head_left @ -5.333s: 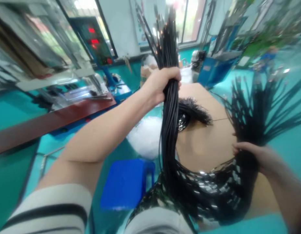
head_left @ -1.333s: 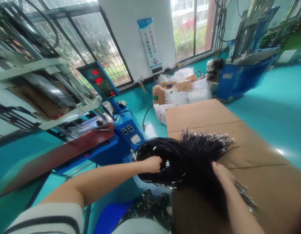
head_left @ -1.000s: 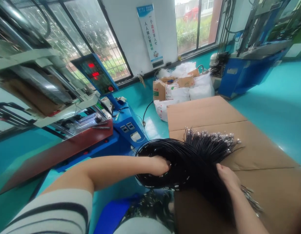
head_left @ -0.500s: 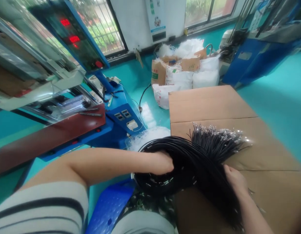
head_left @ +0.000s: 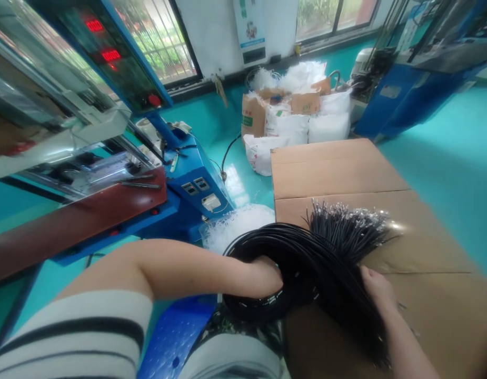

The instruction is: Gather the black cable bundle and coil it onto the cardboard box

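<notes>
A thick looped bundle of black cables (head_left: 306, 247) lies over the near edge of the cardboard, partly above my lap. My left hand (head_left: 269, 276) reaches into the middle of the loop; it looks curled round the cables, though its fingertips are hidden among them. On the bundle's right side, my right hand (head_left: 377, 287) grips the cables, the thumb side showing and the other fingers out of sight. The cable ends (head_left: 354, 221) fan out at the far side with shiny metallic tips. More ends hang at the bottom right of the bundle.
Flat cardboard (head_left: 334, 168) covers the surface on the right. A blue machine (head_left: 199, 179) with red displays stands at the left, beside white stringy scrap (head_left: 239, 223). Filled white sacks (head_left: 286, 126) sit near the wall. Another blue machine (head_left: 401, 100) is at the back right.
The view has shifted slightly. My left forearm has come a little lower inside the loop. Both hands stay at the black cables, and the bundle has barely moved.
</notes>
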Action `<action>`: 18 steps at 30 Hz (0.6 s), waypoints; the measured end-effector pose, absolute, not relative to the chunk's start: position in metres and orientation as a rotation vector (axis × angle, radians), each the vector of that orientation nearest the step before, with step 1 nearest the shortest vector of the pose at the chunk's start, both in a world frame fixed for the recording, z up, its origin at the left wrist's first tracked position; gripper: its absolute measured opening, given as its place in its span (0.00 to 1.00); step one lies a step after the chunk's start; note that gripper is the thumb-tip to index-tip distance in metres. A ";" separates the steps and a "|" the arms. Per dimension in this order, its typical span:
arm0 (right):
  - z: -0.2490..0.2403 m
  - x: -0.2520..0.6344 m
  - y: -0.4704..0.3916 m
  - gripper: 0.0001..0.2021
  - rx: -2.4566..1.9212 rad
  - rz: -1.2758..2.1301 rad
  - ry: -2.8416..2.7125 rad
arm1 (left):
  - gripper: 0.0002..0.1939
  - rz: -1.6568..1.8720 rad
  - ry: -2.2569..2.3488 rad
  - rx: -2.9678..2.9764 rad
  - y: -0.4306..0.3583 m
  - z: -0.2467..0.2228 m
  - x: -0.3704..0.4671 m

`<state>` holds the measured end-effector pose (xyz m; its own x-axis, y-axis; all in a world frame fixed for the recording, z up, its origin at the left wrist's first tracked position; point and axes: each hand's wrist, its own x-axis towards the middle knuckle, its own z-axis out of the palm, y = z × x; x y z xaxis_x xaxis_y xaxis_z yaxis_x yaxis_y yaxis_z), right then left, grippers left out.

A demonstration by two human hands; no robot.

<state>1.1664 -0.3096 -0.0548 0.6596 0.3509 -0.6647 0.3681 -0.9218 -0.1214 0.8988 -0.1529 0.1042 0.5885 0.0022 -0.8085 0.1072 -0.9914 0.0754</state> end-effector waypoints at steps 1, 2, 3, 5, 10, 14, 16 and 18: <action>-0.055 1.166 -0.310 0.29 2.849 -1.134 0.615 | 0.18 -1.378 0.098 2.684 -0.155 0.103 0.903; -0.055 1.166 -0.310 0.28 2.860 -1.140 0.612 | 0.17 -1.383 0.067 2.680 -0.156 0.102 0.905; -0.055 1.166 -0.310 0.29 2.870 -1.143 0.617 | 0.16 -1.389 0.012 2.673 -0.157 0.102 0.905; -0.056 1.165 -0.310 0.29 2.894 -1.137 0.638 | 0.13 -1.427 -0.075 2.655 -0.156 0.101 0.899; -0.055 1.160 -0.311 0.28 2.977 -1.087 0.720 | 0.22 -1.261 0.160 2.603 -0.151 0.098 0.879; -0.048 1.155 -0.310 0.28 3.030 -1.050 0.784 | 0.24 -0.819 0.802 2.351 -0.155 0.082 0.871; -0.046 1.152 -0.310 0.28 3.077 -1.030 0.815 | 0.23 -0.553 0.905 2.348 -0.159 0.069 0.867; -0.044 1.149 -0.311 0.27 3.124 -1.001 0.828 | 0.20 -0.388 0.926 2.385 -0.160 0.053 0.860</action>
